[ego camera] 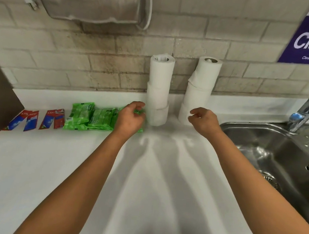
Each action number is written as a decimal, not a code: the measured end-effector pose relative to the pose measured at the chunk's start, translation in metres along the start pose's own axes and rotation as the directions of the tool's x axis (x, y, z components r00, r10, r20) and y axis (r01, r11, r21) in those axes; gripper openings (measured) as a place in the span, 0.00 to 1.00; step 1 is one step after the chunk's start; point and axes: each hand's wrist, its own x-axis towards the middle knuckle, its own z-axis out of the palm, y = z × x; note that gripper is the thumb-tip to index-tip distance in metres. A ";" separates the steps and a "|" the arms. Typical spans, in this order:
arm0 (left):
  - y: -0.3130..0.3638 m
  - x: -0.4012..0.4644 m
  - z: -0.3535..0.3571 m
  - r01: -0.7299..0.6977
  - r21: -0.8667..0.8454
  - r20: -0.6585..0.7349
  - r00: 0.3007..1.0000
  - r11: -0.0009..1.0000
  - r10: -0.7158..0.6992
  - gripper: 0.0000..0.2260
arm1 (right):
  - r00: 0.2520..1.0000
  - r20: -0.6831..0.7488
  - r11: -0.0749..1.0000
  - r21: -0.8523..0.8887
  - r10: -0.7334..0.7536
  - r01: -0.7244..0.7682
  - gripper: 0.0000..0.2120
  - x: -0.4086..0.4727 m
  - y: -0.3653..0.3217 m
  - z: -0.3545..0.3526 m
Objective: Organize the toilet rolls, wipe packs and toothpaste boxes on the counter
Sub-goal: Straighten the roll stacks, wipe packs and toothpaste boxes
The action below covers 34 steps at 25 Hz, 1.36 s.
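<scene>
Sorting: near done, judging by the row along the wall
Left hand (130, 119): curled on rightmost wipes (140, 113), nudging into line; grasp unclear
Right hand (203, 120): loose, empty, beside right rolls (198, 95)
Left rolls (158, 90): stacked upright, saving counter (67, 164)
Boxes (39, 119): far left, grouped

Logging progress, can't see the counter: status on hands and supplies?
Left hand on green wipe packs, grip unclear; right hand empty. Two toilet roll stacks upright. Toothpaste boxes lined left. Nothing blocking.
</scene>
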 end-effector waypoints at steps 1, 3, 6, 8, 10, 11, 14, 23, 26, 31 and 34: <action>-0.001 0.005 -0.001 0.023 -0.028 -0.015 1.000 0.999 -0.023 0.15 | 1.000 0.001 1.000 -0.002 0.005 -0.005 0.15 0.003 0.002 -0.002; -0.003 0.014 0.002 0.050 -0.049 -0.026 0.998 0.998 -0.051 0.16 | 1.000 0.013 1.000 -0.018 0.022 -0.022 0.15 0.012 0.011 -0.003; -0.008 0.029 0.015 0.091 -0.039 -0.001 0.996 0.995 -0.091 0.20 | 0.996 0.038 0.995 -0.064 0.084 -0.081 0.17 0.032 0.027 -0.005; -0.013 0.040 0.021 0.121 0.014 0.046 0.992 0.993 -0.122 0.23 | 0.991 0.044 0.990 -0.072 0.126 -0.122 0.18 0.049 0.035 -0.008; -0.019 0.051 0.026 0.145 0.055 0.085 0.985 0.988 -0.149 0.26 | 0.988 0.053 0.986 -0.093 0.147 -0.141 0.19 0.065 0.043 -0.009; -0.022 0.056 0.028 0.152 0.075 0.087 0.984 0.986 -0.158 0.27 | 0.987 0.060 0.983 -0.114 0.150 -0.143 0.19 0.073 0.048 -0.010; -0.031 0.074 0.039 0.196 0.060 0.056 0.978 0.979 -0.199 0.30 | 0.981 0.074 0.979 -0.120 0.177 -0.167 0.24 0.102 0.067 -0.011; -0.058 0.096 0.112 0.180 -0.168 -0.081 0.977 0.969 -0.195 0.44 | 0.973 0.149 0.979 0.076 0.177 -0.189 0.47 0.165 0.116 0.007; -0.066 0.107 0.123 0.151 -0.192 -0.079 0.983 0.970 -0.168 0.47 | 0.986 0.118 0.984 0.122 0.119 -0.133 0.41 0.173 0.124 0.017; -0.075 0.117 0.127 0.049 -0.212 -0.107 0.992 0.976 -0.073 0.34 | 0.991 0.116 0.986 0.148 0.062 -0.079 0.34 0.180 0.133 0.027; -0.076 0.124 0.127 0.019 -0.209 -0.083 0.996 0.978 -0.037 0.32 | 0.987 0.145 0.984 0.155 0.064 -0.087 0.33 0.184 0.136 0.029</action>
